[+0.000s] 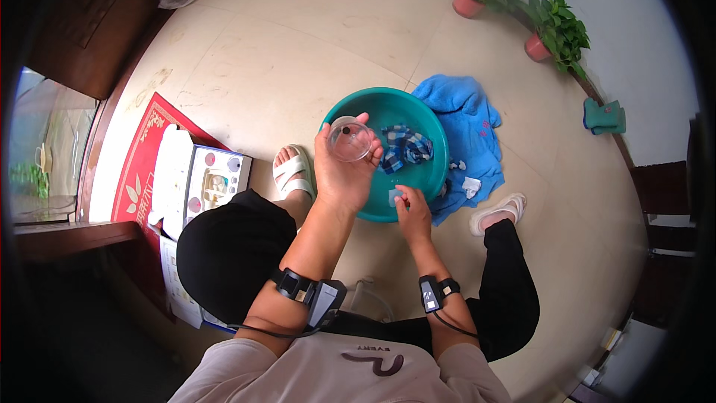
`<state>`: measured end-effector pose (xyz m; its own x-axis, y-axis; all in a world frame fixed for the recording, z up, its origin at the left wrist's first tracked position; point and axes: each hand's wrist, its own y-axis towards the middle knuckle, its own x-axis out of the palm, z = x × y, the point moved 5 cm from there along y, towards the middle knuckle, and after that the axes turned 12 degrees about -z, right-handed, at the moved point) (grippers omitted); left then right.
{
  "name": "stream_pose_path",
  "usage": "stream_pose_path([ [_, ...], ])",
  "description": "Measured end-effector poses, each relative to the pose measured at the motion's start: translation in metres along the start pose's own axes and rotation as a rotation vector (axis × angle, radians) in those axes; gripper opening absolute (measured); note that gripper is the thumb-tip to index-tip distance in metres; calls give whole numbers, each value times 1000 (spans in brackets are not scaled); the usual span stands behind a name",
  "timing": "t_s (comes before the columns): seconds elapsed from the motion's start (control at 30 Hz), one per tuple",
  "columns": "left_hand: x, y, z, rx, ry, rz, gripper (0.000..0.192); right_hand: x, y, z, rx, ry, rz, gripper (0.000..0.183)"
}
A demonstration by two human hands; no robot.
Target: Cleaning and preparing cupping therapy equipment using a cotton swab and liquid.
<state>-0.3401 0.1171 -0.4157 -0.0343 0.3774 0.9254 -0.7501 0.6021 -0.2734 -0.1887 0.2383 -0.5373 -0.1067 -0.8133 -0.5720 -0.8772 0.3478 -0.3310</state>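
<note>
My left hand (342,182) is turned palm up, its fingers curled around a small clear round cup (358,148). A dark round spot (346,130) shows at the cup; whether it lies inside or is part of the cup I cannot tell. Between thumb and fingers, my right hand (415,214) pinches a small pale bluish piece (394,197) of thin material. Both hands are over a green plastic basin (358,99). Crumpled blue-and-white checked cloth (408,145) lies in the basin, partly hidden behind my left fingers.
A blue towel (472,129) with white scraps (471,186) on it lies right of the basin. My sandalled feet flank the basin. An open boxed kit (218,179) rests on a red mat (137,173) at left. Potted plants (467,4) and green gloves (604,116) line the wall.
</note>
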Motion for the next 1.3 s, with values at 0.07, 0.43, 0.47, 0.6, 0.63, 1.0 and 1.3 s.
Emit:
stream_pose_path([
  [0.07, 0, 0, -2, -20, -27, 0, 54, 2, 1, -3, -173, -70, 119, 31],
  [0.43, -5, 3, 1, -18, -8, 15, 48, 7, 3, -27, -233, -229, 27, 42],
  [0.47, -3, 1, 1, -24, -3, 3, 49, 13, 0, -36, -404, -382, 75, 42],
  [0.6, 2, 1, -11, -100, -88, -7, 50, 13, 2, -18, -240, -42, -25, 39],
  [0.63, 2, 0, -10, -91, -83, -1, 50, 12, 1, -20, -244, -37, -33, 39],
  [1.0, -8, 3, -19, -138, -101, -20, 46, -28, -11, 15, 18, 195, 407, 20],
  [1.3, -5, 1, -19, -139, -38, 40, 44, -40, -13, 175, 395, 186, 683, 36],
])
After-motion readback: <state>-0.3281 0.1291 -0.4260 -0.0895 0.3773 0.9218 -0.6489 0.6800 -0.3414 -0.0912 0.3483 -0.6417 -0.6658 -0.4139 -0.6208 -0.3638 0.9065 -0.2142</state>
